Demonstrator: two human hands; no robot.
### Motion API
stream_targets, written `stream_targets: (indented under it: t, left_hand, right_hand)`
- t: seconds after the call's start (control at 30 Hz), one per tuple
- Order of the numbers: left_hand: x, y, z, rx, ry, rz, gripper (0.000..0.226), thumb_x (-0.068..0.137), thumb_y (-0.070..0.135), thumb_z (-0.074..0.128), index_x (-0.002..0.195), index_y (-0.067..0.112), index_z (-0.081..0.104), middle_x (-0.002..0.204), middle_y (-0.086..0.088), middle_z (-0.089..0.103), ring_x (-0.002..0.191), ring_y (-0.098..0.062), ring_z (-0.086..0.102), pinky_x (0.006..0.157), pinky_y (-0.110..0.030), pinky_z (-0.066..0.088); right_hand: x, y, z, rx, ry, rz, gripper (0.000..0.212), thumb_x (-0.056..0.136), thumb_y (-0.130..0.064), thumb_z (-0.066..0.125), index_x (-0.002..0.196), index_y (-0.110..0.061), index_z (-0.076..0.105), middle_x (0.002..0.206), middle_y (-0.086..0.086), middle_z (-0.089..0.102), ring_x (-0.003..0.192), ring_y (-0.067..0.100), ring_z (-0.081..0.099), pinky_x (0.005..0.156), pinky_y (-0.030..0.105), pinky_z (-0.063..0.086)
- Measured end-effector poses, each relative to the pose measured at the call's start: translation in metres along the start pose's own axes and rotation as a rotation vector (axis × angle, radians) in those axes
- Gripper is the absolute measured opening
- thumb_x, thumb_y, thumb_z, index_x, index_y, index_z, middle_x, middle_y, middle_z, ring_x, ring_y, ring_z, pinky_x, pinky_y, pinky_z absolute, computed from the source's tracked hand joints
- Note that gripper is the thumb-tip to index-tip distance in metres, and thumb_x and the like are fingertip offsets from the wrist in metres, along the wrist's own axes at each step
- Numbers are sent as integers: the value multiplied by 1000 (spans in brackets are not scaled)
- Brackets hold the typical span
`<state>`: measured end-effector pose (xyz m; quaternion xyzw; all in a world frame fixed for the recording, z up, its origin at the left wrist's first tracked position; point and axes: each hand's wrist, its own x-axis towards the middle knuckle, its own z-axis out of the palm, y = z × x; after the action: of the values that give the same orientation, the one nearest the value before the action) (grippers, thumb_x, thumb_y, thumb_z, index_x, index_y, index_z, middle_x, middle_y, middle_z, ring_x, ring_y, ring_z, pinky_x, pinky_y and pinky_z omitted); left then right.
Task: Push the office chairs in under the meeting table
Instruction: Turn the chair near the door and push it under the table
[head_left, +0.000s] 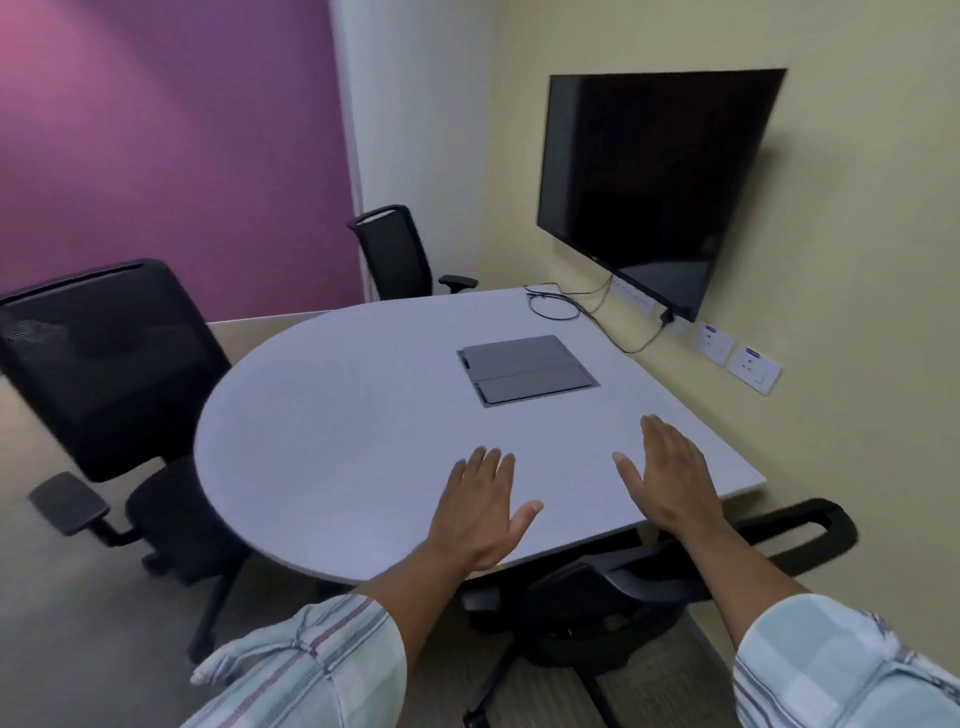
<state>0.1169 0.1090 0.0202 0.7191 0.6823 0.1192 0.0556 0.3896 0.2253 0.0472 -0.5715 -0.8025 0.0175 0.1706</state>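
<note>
A grey meeting table (332, 415) with a rounded near end stands against the right wall. Three black mesh office chairs surround it. The left chair (109, 364) has its seat partly under the table's left edge. The far chair (395, 254) stands behind the table's back edge. The near chair (613, 587) sits low beneath my arms, its seat at the table's front edge and its back (810, 525) to the right. My left hand (483, 509) and my right hand (670, 478) hover flat above the tabletop, fingers spread, holding nothing.
A dark wall screen (649, 187) hangs on the right wall above wall sockets (737, 356). A black cable (556, 306) lies on the table's far corner. A grey cable-box lid (524, 369) is set in the tabletop. A purple wall is at the left.
</note>
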Motion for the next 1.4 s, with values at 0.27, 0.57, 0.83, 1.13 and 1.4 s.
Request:
stream_targets:
  t: [0.27, 0.57, 0.83, 1.13, 1.4]
  left_hand:
    - [-50, -140, -46, 90, 60, -153, 106, 95, 86, -3, 172, 13, 3, 181, -12, 0, 167, -30, -7, 135, -51, -3]
    - [-138, -298, -101, 140, 107, -393, 99, 101, 83, 7, 171, 13, 2, 181, -13, 2, 167, -33, -6, 135, -53, -2]
    - [-219, -413, -136, 139, 172, -534, 105, 96, 85, -1, 171, 13, 10, 180, -12, 11, 167, -32, 1, 135, -56, 6]
    - [-278, -543, -165, 188, 211, -676, 103, 96, 82, 2, 171, 12, 13, 180, -14, 13, 167, -32, 3, 135, -52, 5]
    - [-267, -673, -198, 196, 238, -758, 106, 93, 83, 2, 172, 13, 13, 180, -14, 12, 167, -31, 4, 135, -51, 5]
  right_hand:
    - [18, -152, 31, 69, -1, -118, 80, 107, -52, 51, 164, 0, 28, 170, 24, 33, 157, 41, 32, 128, 58, 26]
    - [24, -333, 86, 121, -37, -291, 87, 104, -60, 40, 166, -2, 22, 173, 23, 27, 160, 41, 27, 130, 57, 22]
    - [16, -483, 134, 162, -102, -383, 90, 102, -65, 29, 168, -5, 17, 177, 20, 19, 162, 39, 22, 132, 56, 20]
    - [33, -648, 188, 128, -169, -554, 91, 99, -71, 20, 169, -14, 17, 178, 12, 21, 161, 37, 26, 132, 52, 22]
    - [100, -779, 249, 144, -174, -661, 85, 105, -70, 20, 169, -14, 18, 177, 9, 23, 161, 31, 27, 131, 49, 27]
